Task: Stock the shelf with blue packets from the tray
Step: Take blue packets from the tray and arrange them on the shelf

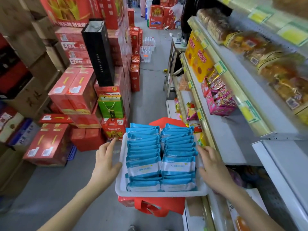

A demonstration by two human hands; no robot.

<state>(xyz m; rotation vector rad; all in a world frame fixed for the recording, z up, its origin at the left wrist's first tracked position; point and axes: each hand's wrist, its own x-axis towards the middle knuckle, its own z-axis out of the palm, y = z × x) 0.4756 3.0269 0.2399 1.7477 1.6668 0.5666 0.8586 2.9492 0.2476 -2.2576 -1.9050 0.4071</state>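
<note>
A white tray (121, 187) sits low in the middle of the aisle on a red box with a red handle. It holds two rows of blue packets (160, 157), several in each row, standing on edge. My left hand (105, 161) is at the tray's left rim with fingers spread and the thumb near the rim. My right hand (212, 167) lies against the tray's right rim, fingers straight. Neither hand holds a packet. The shelf (221, 135) runs along the right side and has a bare white stretch beside the tray.
Red cartons (73, 92) and brown boxes are stacked along the left of the aisle, with a green bag (110, 106) and a black box (98, 52). The right shelves carry pink snack boxes (218, 100), yellow packs and bagged bread. The grey floor aisle runs ahead.
</note>
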